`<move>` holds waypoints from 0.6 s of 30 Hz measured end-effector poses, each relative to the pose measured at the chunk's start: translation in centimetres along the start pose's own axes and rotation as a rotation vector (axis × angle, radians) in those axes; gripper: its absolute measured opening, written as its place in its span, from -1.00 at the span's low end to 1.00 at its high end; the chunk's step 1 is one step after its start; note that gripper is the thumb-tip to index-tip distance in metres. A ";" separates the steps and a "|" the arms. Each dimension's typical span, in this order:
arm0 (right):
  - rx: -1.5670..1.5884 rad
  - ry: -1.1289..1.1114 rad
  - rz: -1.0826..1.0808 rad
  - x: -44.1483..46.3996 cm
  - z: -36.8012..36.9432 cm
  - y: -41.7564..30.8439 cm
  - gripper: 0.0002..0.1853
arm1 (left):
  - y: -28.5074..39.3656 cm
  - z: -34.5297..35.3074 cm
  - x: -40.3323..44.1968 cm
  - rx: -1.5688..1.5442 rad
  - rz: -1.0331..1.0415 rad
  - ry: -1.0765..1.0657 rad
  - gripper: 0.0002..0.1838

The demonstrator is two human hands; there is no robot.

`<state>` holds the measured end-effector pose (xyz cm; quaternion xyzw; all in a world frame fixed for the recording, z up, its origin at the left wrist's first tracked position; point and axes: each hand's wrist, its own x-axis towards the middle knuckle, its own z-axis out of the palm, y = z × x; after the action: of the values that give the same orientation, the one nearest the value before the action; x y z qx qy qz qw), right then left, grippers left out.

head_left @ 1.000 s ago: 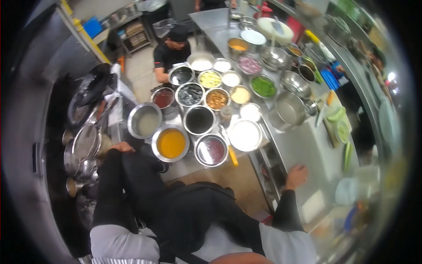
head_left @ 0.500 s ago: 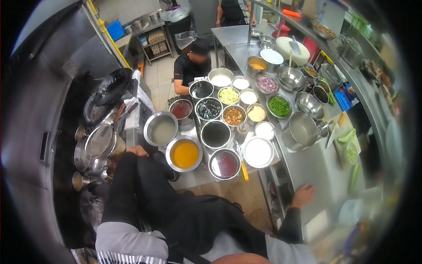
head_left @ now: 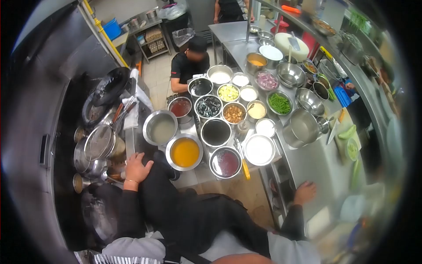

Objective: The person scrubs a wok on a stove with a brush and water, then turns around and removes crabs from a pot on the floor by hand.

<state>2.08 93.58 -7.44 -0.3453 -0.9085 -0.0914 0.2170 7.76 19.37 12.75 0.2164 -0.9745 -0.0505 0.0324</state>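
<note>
Here's the long steel bench [head_left: 288, 157] stretching down the right, and a co-worker [head_left: 182, 66] is crouching or sitting beyond the cluster of pots. A dark wok [head_left: 103, 215] is sitting low on the left. The deep steel pot [head_left: 301, 127] is standing on the bench, the pot of orange liquid [head_left: 184, 152] is shining mid-scene, and a round mesh strainer [head_left: 99, 143] is lying over a pot near the left hand [head_left: 138, 168]. That hand is spreading its fingers, back up, thumb pointing away, at the near end of the steel ledge [head_left: 131, 143]; a thin band [head_left: 131, 180] is circling its wrist. Over right, the right hand [head_left: 305, 192] is resting on the bench, fingers slightly apart. A tiny red mark [head_left: 173, 72] is showing on the co-worker's sleeve, too small to read.
</note>
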 end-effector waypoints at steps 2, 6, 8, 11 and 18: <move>0.006 -0.029 0.063 -0.1 0.4 -0.1 -0.53 | 0.1 0.3 -0.8 0.016 0.019 0.059 -0.36; -0.001 -0.017 0.065 0.1 1.4 0.2 -0.55 | 0.5 -0.5 -0.5 -0.018 -0.023 0.037 -0.41; 0.021 -0.013 0.047 0.3 1.8 0.5 -0.53 | -1.0 0.3 0.5 -0.064 -0.028 0.008 -0.42; 0.072 0.059 -0.003 0.2 2.9 1.3 -0.53 | -2.3 0.5 2.3 -0.126 -0.021 -0.025 -0.41; 0.009 -0.231 0.158 0.8 -0.6 -0.1 -0.49 | -4.7 1.2 8.2 -0.366 -0.159 -0.565 -0.36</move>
<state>1.66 93.75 -6.56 -0.4228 -0.8979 -0.0295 0.1192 2.23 11.77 11.36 0.2595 -0.8999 -0.2848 -0.2045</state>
